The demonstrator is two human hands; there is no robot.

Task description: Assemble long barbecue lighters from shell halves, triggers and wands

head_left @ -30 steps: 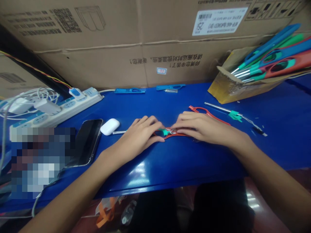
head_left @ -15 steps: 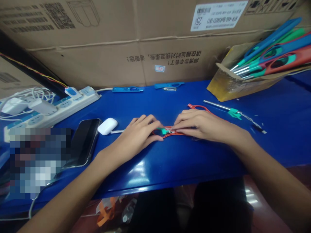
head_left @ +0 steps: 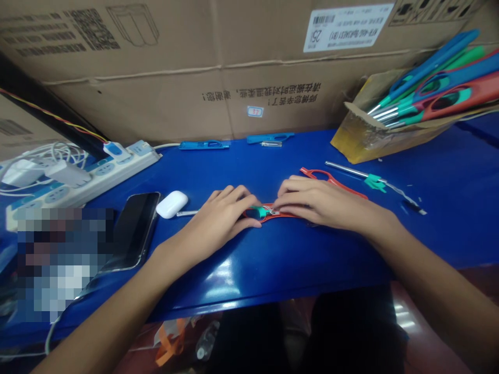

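Both hands rest on the blue table [head_left: 273, 259] over a red lighter shell [head_left: 268, 213] with a teal insert and a metal tube sticking out to the left. My left hand [head_left: 224, 213] presses its left end with curled fingers. My right hand [head_left: 315, 200] covers its right part, fingertips pinching at the teal piece. A second red shell half [head_left: 331, 180] lies just behind my right hand. A metal tube with a teal clip and wire [head_left: 370, 181] lies further right.
A phone [head_left: 134, 228], a white earbud case [head_left: 171, 203] and a power strip [head_left: 81, 174] with chargers sit at the left. Blue shell parts [head_left: 234, 142] lie by the cardboard wall. A cardboard box [head_left: 390, 130] of finished lighters stands at the back right.
Almost nothing: both hands stay on the red shell, with the fingertips of my right hand shifting slightly at the teal piece. The view drifts a little.
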